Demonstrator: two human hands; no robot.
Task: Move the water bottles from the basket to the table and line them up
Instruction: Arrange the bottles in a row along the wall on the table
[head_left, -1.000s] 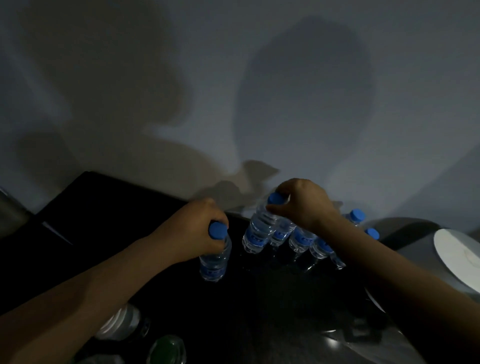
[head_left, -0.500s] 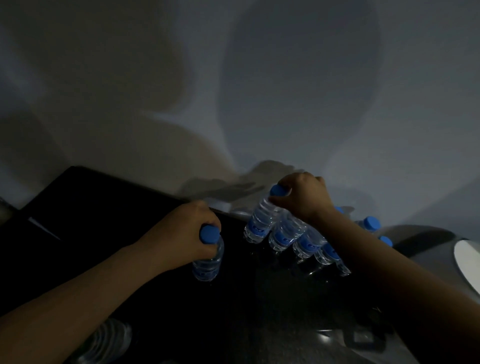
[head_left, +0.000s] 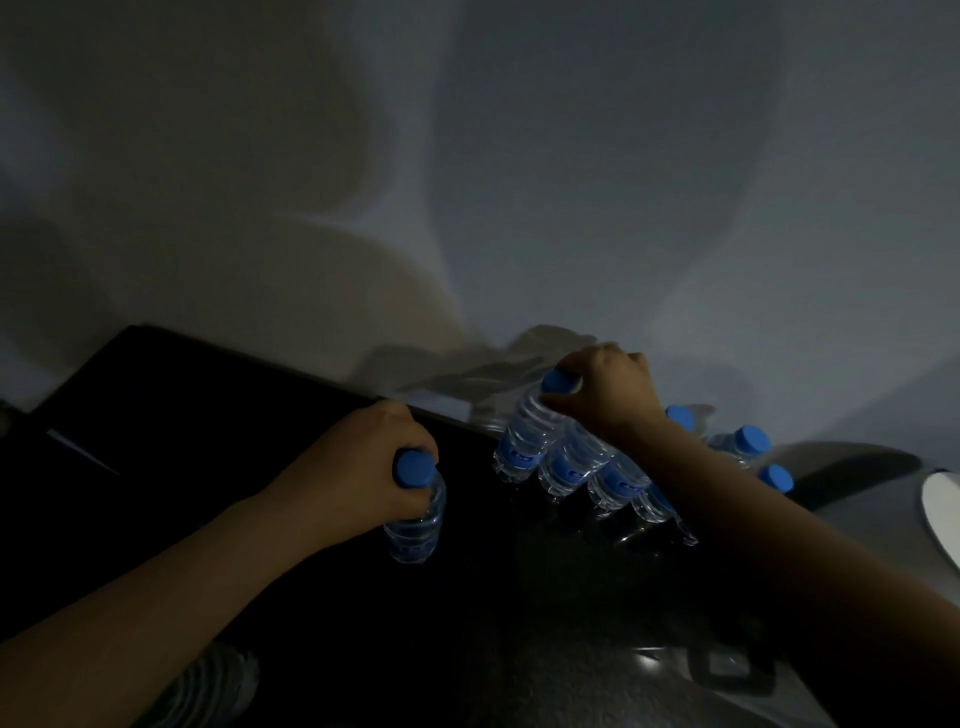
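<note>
Curled round the neck of one upright bottle (head_left: 415, 525), my left grip (head_left: 358, 467) holds it on the dark table (head_left: 234, 415), apart from the row (head_left: 618, 480) and lower left of it. My right grip (head_left: 608, 395) pinches the blue cap (head_left: 558, 382) of the row's leftmost bottle (head_left: 519, 447). Joining them means going up and right, I judge. Counted: one bottle apart, four bodies in the row, three more caps (head_left: 750, 440) beyond my forearm.

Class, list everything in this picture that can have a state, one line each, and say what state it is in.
Left hand: grips the neck of the lone bottle.
Lone bottle: upright, capped, apart from the row.
Right hand: holds the end bottle at its cap.
End bottle: capped, at the row's left end.
Other bottles: side by side, capped where visible.
</note>
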